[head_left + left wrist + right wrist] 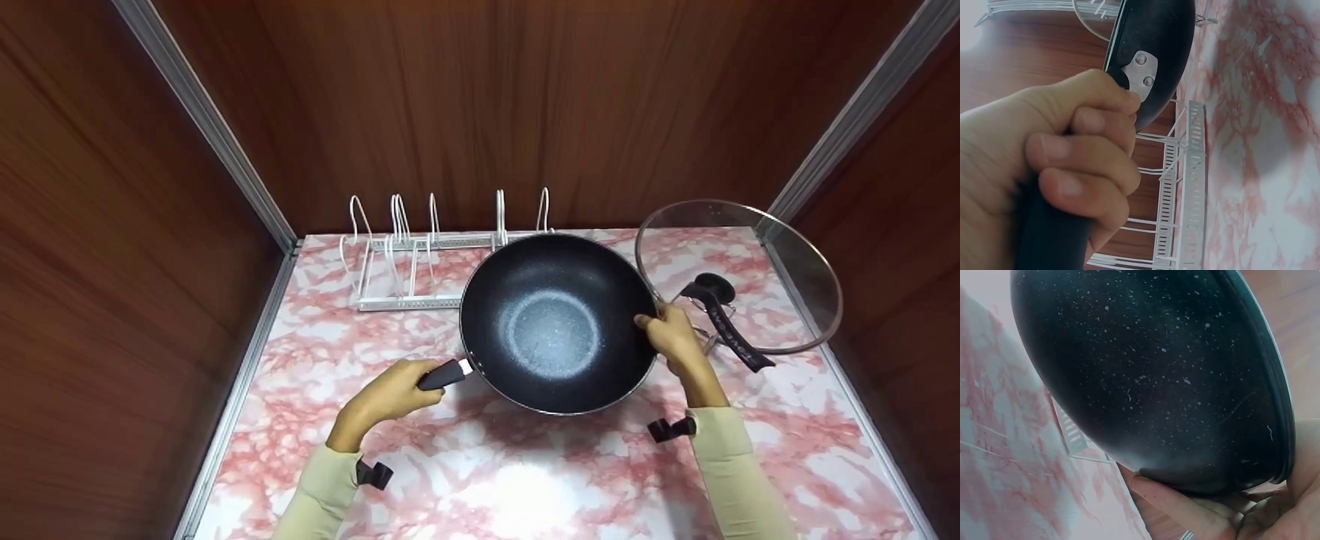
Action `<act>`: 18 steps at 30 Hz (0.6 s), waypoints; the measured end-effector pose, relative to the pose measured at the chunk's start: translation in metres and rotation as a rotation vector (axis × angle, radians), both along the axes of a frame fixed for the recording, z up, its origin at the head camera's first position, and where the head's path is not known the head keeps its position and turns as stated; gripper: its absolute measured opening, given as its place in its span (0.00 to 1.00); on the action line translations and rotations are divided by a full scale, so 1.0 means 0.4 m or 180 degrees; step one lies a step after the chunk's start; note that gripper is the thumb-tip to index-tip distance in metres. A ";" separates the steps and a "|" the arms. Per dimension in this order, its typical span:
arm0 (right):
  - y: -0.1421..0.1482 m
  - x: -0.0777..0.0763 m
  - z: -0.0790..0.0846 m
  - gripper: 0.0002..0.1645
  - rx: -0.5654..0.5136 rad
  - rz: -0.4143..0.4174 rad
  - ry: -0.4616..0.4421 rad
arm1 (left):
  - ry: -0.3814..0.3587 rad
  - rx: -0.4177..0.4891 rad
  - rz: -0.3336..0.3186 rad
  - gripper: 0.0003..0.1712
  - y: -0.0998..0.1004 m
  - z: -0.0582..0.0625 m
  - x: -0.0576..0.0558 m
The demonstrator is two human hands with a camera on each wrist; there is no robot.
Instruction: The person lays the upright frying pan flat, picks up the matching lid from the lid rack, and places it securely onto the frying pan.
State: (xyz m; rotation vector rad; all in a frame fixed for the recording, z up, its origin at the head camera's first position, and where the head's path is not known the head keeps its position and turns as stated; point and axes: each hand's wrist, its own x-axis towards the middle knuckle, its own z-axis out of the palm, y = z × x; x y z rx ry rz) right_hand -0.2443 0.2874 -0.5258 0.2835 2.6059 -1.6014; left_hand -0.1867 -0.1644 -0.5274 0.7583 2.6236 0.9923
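A black wok (555, 322) with a speckled grey bottom is held above the table, its inside facing the head camera. My left hand (394, 390) grips its dark handle (444, 374); in the left wrist view the fingers (1089, 152) curl fully round it, near a riveted metal bracket (1143, 76). On the opposite side my right hand (671, 336) holds the rim, thumb over the inside. The right wrist view has the wok's speckled underside (1145, 382), with fingers (1185, 509) supporting it from below. The wok hides part of the white rack behind it.
A white wire rack (409, 304) with upright loops stands at the back. To the right is a large glass lid (814, 300) with a black knob (714, 287) and a lettered black curved piece (727, 334). Wood-patterned walls (450, 112) enclose the marbled table (300, 390) on three sides.
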 end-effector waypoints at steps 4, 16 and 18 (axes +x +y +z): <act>-0.004 0.005 -0.009 0.24 -0.0058 -0.0086 -0.0015 | 0.0144 -0.0185 0.0090 0.12 0.003 0.002 0.001; -0.014 0.031 -0.018 0.25 0.0021 -0.0237 -0.0072 | 0.0613 -0.0704 0.0617 0.09 0.009 -0.006 0.006; -0.016 0.037 -0.021 0.25 -0.0036 -0.0256 -0.0096 | 0.0731 -0.0759 0.0676 0.12 0.009 -0.011 0.007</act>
